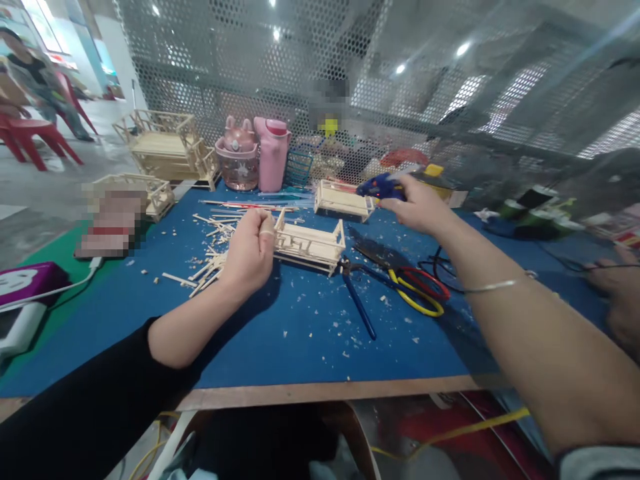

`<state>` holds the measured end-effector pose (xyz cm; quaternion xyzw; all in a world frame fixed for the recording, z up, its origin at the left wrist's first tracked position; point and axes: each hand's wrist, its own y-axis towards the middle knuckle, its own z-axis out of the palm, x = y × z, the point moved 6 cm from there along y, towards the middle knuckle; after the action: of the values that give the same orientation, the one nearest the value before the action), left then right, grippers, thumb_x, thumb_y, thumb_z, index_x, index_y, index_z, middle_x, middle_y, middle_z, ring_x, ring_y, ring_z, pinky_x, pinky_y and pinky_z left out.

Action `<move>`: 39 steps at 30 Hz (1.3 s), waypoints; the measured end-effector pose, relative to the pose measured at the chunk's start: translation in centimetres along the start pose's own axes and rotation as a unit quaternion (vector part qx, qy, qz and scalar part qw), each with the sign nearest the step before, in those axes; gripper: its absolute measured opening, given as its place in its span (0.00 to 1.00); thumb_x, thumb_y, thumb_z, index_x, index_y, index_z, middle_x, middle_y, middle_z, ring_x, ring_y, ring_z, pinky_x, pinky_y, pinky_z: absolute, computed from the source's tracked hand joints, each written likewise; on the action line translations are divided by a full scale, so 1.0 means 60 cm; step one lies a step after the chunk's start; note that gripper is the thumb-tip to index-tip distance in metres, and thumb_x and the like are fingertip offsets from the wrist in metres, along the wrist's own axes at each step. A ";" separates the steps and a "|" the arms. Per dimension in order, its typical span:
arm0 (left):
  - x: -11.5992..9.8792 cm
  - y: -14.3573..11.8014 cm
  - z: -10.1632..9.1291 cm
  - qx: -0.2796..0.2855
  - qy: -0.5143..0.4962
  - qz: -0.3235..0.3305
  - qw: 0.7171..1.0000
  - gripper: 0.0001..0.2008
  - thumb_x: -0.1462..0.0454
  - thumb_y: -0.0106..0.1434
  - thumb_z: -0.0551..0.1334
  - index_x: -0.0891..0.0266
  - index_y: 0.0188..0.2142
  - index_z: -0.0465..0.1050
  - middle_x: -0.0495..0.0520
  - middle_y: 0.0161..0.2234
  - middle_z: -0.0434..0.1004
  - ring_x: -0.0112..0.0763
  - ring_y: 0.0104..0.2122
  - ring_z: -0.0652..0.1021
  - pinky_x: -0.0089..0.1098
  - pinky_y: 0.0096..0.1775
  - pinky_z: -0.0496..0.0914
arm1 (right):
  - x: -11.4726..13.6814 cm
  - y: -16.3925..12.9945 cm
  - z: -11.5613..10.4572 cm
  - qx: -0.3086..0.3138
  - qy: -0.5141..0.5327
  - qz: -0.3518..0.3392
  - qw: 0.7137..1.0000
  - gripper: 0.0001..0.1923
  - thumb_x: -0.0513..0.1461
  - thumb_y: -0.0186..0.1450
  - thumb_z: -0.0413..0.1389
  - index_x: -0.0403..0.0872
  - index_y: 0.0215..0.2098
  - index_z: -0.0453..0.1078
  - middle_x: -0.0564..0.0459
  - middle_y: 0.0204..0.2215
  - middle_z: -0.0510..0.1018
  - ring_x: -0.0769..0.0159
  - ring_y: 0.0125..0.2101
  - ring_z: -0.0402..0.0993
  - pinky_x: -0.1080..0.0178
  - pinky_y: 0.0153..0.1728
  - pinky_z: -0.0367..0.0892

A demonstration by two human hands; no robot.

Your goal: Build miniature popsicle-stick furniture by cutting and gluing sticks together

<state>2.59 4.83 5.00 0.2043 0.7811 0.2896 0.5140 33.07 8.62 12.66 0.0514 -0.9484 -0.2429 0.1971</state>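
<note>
Blue tabletop (300, 340) has wood bits on it. Left hand (250, 257) holds a little stick frame (310, 245). Beyond the frame, right hand (420, 205) grips a blue glue gun (381, 187).

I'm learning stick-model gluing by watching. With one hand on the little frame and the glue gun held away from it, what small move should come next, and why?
Probably bring the glue gun in the right hand back toward the stick frame. The left hand already steadies the frame's left end, while the gun's nozzle points away, over another frame.
</note>
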 end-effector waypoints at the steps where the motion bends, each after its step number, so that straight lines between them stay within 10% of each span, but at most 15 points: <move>1: -0.006 -0.001 -0.001 -0.002 0.006 0.015 1.000 0.08 0.65 0.68 0.49 0.60 0.33 0.64 0.52 0.31 0.70 0.32 0.32 0.70 0.34 0.37 0.64 | -0.007 0.021 0.009 0.003 -0.026 0.004 1.000 0.16 0.38 0.53 0.61 0.44 0.41 0.71 0.47 0.32 0.78 0.62 0.28 0.71 0.59 0.32 0.65; 5: -0.002 0.000 0.000 0.011 0.024 0.024 0.999 0.08 0.65 0.68 0.49 0.60 0.35 0.64 0.53 0.32 0.72 0.33 0.34 0.71 0.34 0.38 0.64 | 0.014 0.026 0.020 0.003 0.032 0.023 0.999 0.17 0.40 0.58 0.57 0.45 0.46 0.69 0.50 0.33 0.78 0.67 0.24 0.68 0.61 0.28 0.64; 11: 0.034 0.008 0.013 0.055 0.015 -0.029 0.998 0.08 0.64 0.68 0.49 0.60 0.36 0.65 0.55 0.35 0.74 0.34 0.35 0.72 0.36 0.39 0.64 | 0.106 -0.146 -0.025 0.047 0.261 0.025 0.964 0.10 0.45 0.61 0.56 0.49 0.38 0.69 0.58 0.20 0.73 0.71 0.14 0.63 0.63 0.18 0.58; 17: 0.033 0.006 0.017 0.062 -0.024 -0.036 0.997 0.07 0.65 0.68 0.50 0.60 0.34 0.63 0.54 0.35 0.74 0.33 0.34 0.71 0.36 0.38 0.64 | 0.096 -0.258 0.012 0.107 0.262 0.159 0.946 0.18 0.55 0.62 0.54 0.49 0.30 0.64 0.59 0.12 0.70 0.68 0.15 0.63 0.63 0.20 0.57; 39: 0.030 0.005 0.018 0.068 -0.028 -0.039 0.997 0.07 0.65 0.68 0.49 0.60 0.33 0.62 0.53 0.33 0.73 0.32 0.33 0.71 0.35 0.38 0.63 | 0.126 -0.251 0.065 0.072 0.208 0.074 0.973 0.13 0.51 0.66 0.50 0.52 0.38 0.69 0.56 0.19 0.71 0.65 0.19 0.69 0.60 0.26 0.68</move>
<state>2.90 6.41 3.62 0.2160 0.7914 0.2098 0.5320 24.60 -4.33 4.91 0.0448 -0.9029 -0.1428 0.4030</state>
